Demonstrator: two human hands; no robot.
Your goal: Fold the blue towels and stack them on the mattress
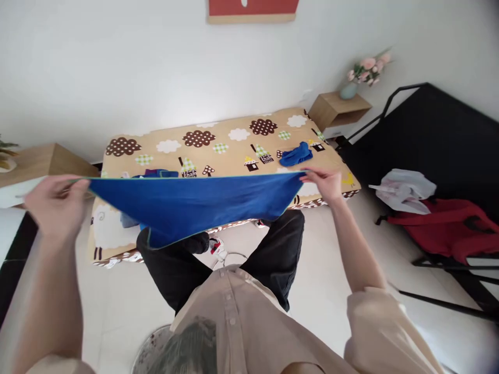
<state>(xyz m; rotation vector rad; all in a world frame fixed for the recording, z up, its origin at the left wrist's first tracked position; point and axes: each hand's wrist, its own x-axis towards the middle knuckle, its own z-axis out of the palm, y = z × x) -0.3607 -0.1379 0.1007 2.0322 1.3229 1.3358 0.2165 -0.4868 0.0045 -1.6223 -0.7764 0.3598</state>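
A blue cloth (202, 205) with a light green edge is stretched between my two hands, its top edge nearly straight and its lower part hanging over my knees. My left hand (60, 202) pinches its left corner; the hand is a little blurred. The right corner is pinched in the fingers of my right hand (323, 183). Behind the cloth, a crumpled blue cloth (297, 154) lies on the patterned bed (237, 134). More dark blue and purple fabric (161, 173) on the bed's left part is partly hidden by the stretched cloth.
Wooden bedside boxes stand at the left (35, 163) and right (339, 110), the right one bearing a vase of pink flowers (348, 90). Further right, a white plastic bag (405, 189) and a red bag (448, 228) rest on a black framed surface (432, 140).
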